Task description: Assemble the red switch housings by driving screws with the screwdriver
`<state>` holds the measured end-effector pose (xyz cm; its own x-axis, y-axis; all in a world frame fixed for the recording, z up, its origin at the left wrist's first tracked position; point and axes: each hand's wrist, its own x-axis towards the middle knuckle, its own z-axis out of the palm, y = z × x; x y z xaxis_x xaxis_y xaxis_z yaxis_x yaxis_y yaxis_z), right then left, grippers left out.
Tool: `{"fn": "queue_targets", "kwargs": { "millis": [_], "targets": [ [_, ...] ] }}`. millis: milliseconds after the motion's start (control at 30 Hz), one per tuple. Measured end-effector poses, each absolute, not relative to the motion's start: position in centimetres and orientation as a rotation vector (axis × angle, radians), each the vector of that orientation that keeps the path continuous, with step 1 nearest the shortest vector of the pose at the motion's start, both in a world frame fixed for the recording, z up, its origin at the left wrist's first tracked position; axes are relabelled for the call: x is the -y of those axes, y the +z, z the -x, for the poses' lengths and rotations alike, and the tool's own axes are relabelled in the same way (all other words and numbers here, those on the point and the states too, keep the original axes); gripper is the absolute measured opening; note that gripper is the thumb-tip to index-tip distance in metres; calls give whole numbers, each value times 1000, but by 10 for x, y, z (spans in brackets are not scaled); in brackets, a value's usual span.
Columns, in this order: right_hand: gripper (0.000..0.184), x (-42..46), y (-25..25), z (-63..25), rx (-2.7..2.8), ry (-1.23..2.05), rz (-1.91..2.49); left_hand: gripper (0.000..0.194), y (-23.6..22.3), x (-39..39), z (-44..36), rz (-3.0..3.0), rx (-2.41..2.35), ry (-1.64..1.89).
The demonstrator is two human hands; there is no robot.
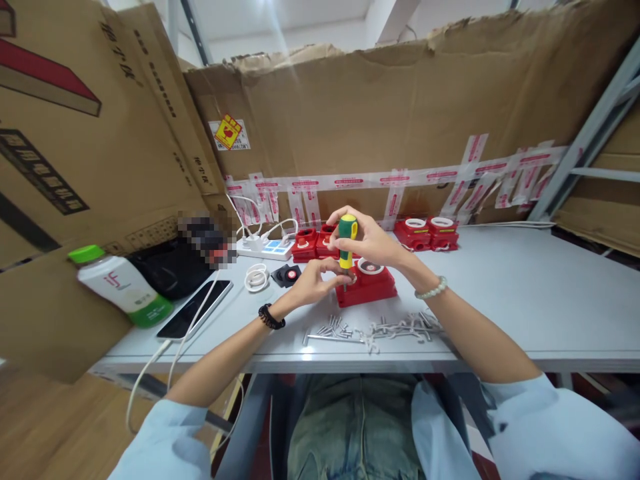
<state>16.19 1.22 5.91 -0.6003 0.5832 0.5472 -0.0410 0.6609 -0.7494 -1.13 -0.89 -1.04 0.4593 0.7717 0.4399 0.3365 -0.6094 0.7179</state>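
Observation:
My right hand (373, 241) grips the green and yellow handle of a screwdriver (346, 250), which stands upright with its tip down. Below it, a red block-shaped housing (369, 290) with a white ring (370, 266) on top sits on the table. At the left end of that housing is my left hand (315, 283), thumb and finger pinched together beside the screwdriver's tip. What lies between those fingertips is too small to make out. In front of the housing are loose screws (336, 328), metal rods (334, 339) and small white hooked pieces (371, 343).
More red housings (427, 235) stand at the back, others (305, 247) beside a white power strip (270, 249). A coiled white cable (257, 278), a black square part (286, 275), a phone (196, 310) and a bottle (123, 287) are leftward. Cardboard (340, 127) walls the back.

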Motion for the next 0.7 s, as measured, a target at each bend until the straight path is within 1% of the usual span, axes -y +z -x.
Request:
{"fn": "queue_targets", "kwargs": {
  "millis": [133, 367, 533, 600, 700],
  "targets": [
    [24, -9, 57, -160, 2018, 832, 495, 29, -14, 1, 11, -2113, -908, 1061],
    [25, -3, 56, -151, 1970, 763, 447, 32, -23, -11, 11, -1954, -746, 975],
    [23, 2, 58, -152, 1958, 590, 518, 37, -25, -11, 7, -1951, -777, 995],
    [25, 2, 57, -155, 1963, 600, 542, 37, -21, -8, 8, -2000, -779, 1017],
    [28, 2, 56, -157, 1963, 732, 544, 36, -15, -1, 12, -2080, -758, 994]
  ]
}}
